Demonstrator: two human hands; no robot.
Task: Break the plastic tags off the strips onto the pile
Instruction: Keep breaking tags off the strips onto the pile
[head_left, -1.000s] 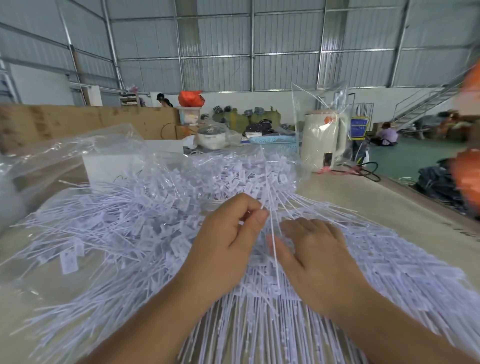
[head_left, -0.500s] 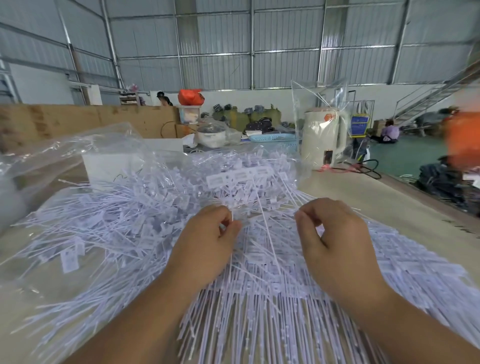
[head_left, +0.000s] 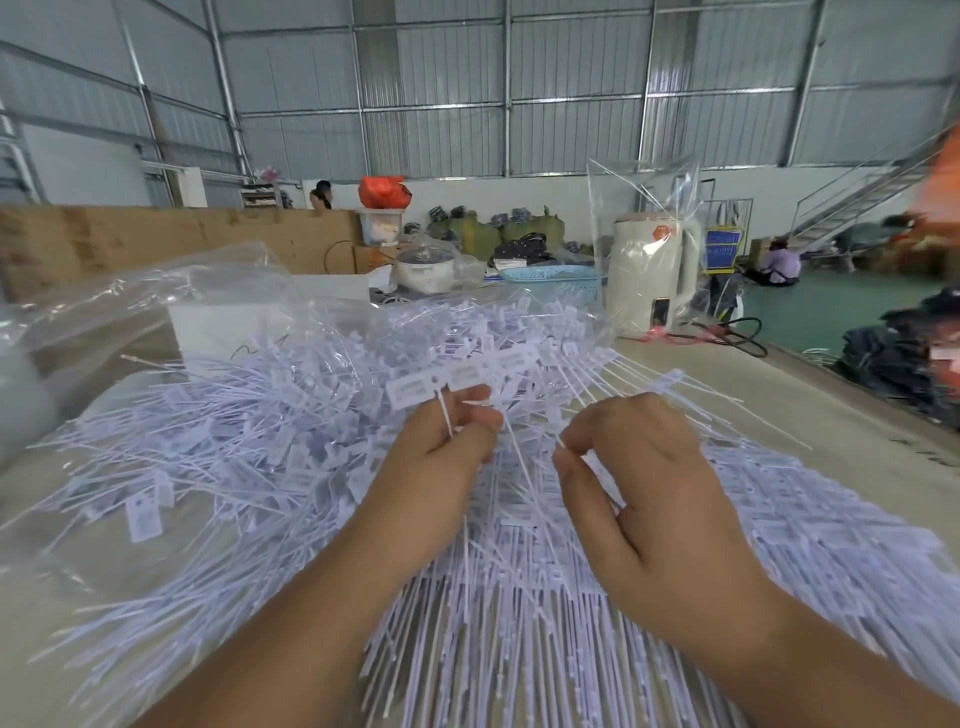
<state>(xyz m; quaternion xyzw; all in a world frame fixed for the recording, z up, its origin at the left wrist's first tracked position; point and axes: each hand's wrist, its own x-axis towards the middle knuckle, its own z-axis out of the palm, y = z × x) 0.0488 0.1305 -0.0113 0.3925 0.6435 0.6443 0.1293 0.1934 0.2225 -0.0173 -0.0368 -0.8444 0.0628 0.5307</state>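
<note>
Beige table, corrugated metal walls

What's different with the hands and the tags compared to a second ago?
The left hand has lifted off the pile, raising a strip of joined tags by its stems. The right hand has risen and drawn away rightward, now pinching a thin stem. The kettle and plastic bag have not moved.

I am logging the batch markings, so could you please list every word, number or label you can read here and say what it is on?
No text can be read.
Tags held by the left hand: grey print, blurred.
Loose tag on the pile: printed, too small.
Blue sign behind the kettle: lines of print, too small.
Orange sticker on the kettle: illegible.
</note>
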